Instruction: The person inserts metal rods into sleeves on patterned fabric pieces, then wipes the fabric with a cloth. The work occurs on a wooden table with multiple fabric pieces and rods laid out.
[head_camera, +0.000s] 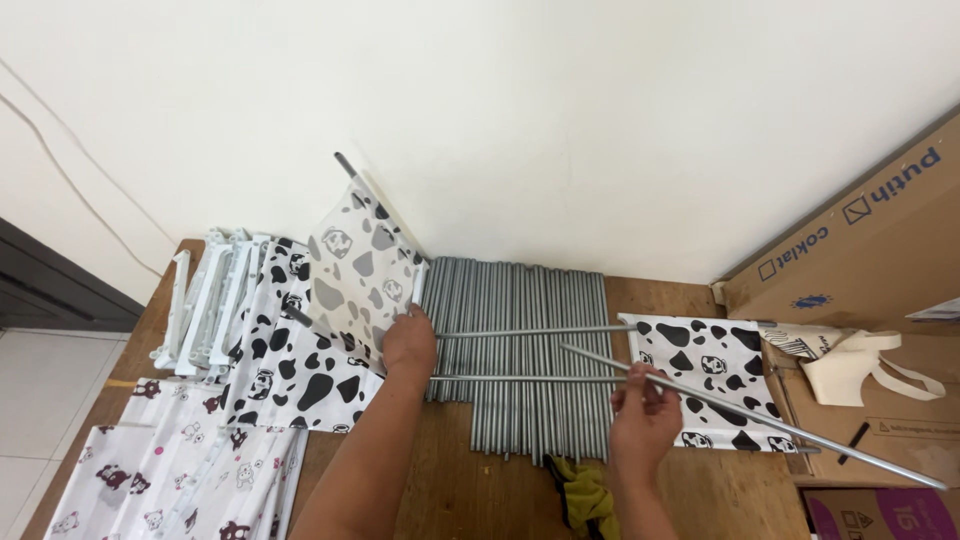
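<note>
My left hand (410, 345) grips the edge of a cow-print fabric panel (358, 272) that is lifted up on a metal rod against the wall. My right hand (642, 405) pinches a long grey metal rod (780, 425) that slants down to the right. Two more rods (530, 330) lie crosswise between my hands, over a flat row of several grey metal rods (520, 360) on the wooden table (440, 480). Another cow-print panel (712, 380) lies flat to the right of the row.
White plastic frame pieces (210, 305) lie stacked at the back left. More printed fabric (170, 465) is piled at the front left. Cardboard boxes (860, 240) and a cream tote bag (850, 365) stand at the right. A yellow-green cloth (585, 495) lies near the front edge.
</note>
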